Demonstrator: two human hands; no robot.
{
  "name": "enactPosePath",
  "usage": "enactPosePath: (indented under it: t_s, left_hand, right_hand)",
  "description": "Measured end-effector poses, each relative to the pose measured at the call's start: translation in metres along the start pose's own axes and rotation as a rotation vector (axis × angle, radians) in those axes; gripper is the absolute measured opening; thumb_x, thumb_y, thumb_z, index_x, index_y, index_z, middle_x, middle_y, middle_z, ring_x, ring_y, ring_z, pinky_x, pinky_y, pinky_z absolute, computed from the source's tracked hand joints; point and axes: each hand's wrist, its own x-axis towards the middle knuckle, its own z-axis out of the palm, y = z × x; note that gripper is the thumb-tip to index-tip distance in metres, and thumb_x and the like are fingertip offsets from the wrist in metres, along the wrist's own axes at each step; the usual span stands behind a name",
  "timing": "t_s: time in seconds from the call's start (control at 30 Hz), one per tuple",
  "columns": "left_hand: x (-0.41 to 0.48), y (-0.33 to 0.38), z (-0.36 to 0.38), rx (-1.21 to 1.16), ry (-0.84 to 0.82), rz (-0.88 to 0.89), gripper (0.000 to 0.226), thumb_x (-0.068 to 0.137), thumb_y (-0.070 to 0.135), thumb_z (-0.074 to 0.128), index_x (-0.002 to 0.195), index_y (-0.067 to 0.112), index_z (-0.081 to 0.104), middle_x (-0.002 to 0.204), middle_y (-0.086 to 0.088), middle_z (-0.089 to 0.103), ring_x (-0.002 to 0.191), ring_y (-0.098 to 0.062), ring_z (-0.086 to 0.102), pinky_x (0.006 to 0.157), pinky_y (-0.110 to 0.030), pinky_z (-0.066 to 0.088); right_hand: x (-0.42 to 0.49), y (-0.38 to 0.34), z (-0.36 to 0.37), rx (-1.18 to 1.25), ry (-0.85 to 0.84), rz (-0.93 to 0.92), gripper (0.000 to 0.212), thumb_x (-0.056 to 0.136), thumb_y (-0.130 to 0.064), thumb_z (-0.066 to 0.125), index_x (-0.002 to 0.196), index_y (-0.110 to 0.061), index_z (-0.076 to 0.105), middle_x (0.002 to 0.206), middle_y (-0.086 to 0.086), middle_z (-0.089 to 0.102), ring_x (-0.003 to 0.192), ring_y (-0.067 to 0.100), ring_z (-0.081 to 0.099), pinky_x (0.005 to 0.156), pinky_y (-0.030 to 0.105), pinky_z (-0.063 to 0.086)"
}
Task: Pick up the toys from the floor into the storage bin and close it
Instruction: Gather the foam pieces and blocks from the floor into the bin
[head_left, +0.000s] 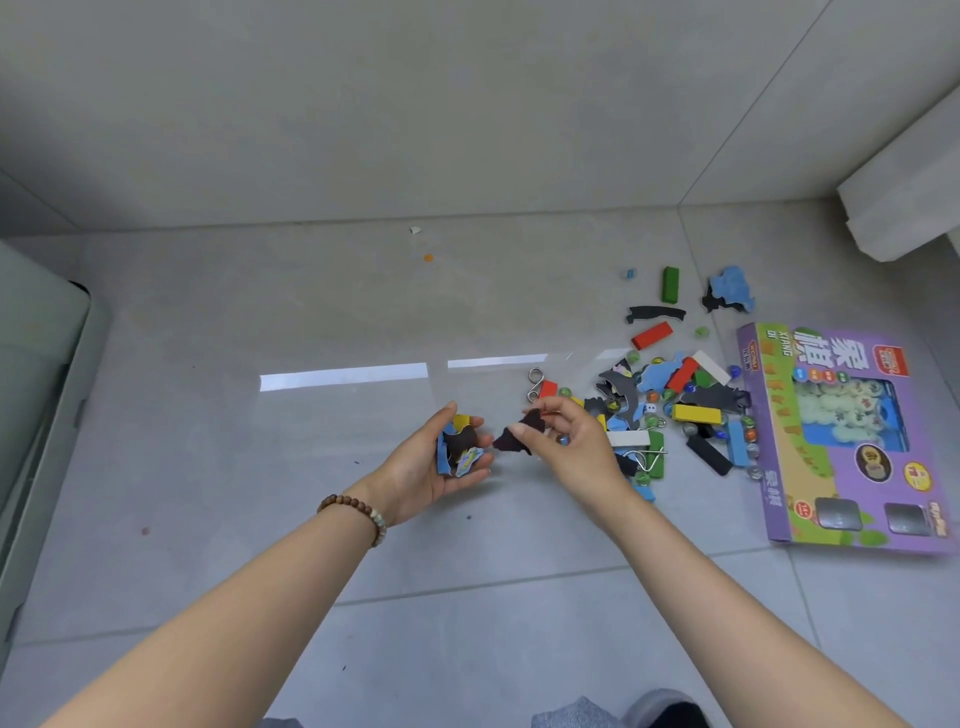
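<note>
- The grey tiled floor (363, 312) fills most of the view.
- At the far left edge stands a grey-green container (36, 364), possibly the storage bin. Only its side shows.
- A purple game box (779, 467) lies flat on the floor at the right, with the toy pile against its near edge.
- The toy pile (675, 410) of coloured blocks, puzzle pieces and marbles lies between the box and the right hand.
- The left hand (431, 462), palm up and fingers loosely curled, cradles a small stack of puzzle pieces (460, 444) above the floor.
- The right hand (576, 441) pinches a dark puzzle piece (519, 434) between thumb and forefinger, just beside that stack.
- A green block (670, 285), a red block (651, 335) and a blue puzzle piece (730, 288) lie scattered beyond the pile.
</note>
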Motion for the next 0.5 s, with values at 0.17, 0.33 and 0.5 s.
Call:
enactPosePath:
  t_s: [0.17, 0.33, 0.5]
  left_hand:
    - [0.004, 0.000, 0.027, 0.005, -0.070, -0.013, 0.037, 0.092, 0.044, 0.052, 0.110, 0.013, 0.061, 0.097, -0.009, 0.062, 0.083, -0.020, 0.064, 0.068, -0.029, 0.058]
    - [0.010, 0.000, 0.033, 0.090, 0.000, 0.084, 0.009, 0.089, 0.019, 0.061, 0.098, 0.017, 0.061, 0.088, -0.002, 0.059, 0.074, -0.011, 0.061, 0.061, -0.018, 0.056]
    - [0.011, 0.004, 0.033, 0.080, 0.028, 0.106, 0.008, 0.089, 0.018, 0.062, 0.097, 0.015, 0.062, 0.087, -0.002, 0.059, 0.069, -0.009, 0.061, 0.060, -0.018, 0.056]
  right_hand:
    - [0.016, -0.016, -0.016, -0.092, -0.001, -0.048, 0.025, 0.077, -0.018, 0.076, 0.099, -0.016, 0.065, 0.069, -0.004, 0.052, 0.059, -0.004, 0.047, 0.061, 0.008, 0.037]
    - [0.043, -0.002, -0.052, -0.436, 0.171, -0.063, 0.026, 0.080, -0.023, 0.073, 0.105, -0.018, 0.068, 0.066, -0.005, 0.043, 0.061, 0.008, 0.042, 0.061, 0.021, 0.038]
    - [0.049, 0.003, -0.048, -0.693, 0.166, -0.072, 0.023, 0.082, -0.030, 0.070, 0.105, -0.025, 0.071, 0.087, -0.010, 0.053, 0.079, 0.006, 0.048, 0.068, 0.024, 0.039]
